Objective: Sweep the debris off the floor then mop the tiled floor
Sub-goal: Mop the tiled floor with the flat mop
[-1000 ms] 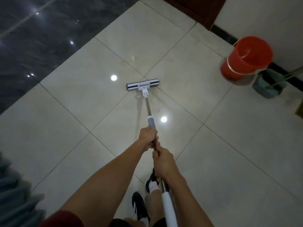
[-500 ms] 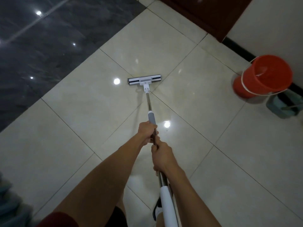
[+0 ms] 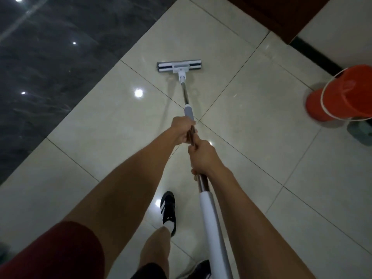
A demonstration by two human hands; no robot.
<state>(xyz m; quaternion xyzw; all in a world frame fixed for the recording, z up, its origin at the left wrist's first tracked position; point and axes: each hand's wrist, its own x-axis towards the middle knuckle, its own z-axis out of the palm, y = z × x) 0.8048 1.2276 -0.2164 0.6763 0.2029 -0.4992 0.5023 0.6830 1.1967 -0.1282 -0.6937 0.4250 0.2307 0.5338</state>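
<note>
A flat mop with a white and grey head (image 3: 179, 67) lies on the glossy cream tiled floor (image 3: 251, 109) ahead of me. Its metal pole (image 3: 185, 95) runs back toward me and ends in a white sleeve (image 3: 210, 218). My left hand (image 3: 182, 130) grips the pole just below its grey collar. My right hand (image 3: 203, 158) grips the pole right behind the left one. Both fists hide that stretch of pole.
An orange bucket (image 3: 342, 95) stands on the tiles at the right, with a grey-green item (image 3: 362, 133) beside it. Dark polished stone flooring (image 3: 50, 67) borders the tiles on the left. A dark wooden door (image 3: 281, 15) and black skirting lie at the top right. My shoe (image 3: 168, 210) is below my hands.
The mop head has slid forward over the tiles, away from me. I have stepped forward, so the bucket sits further right and lower in view.
</note>
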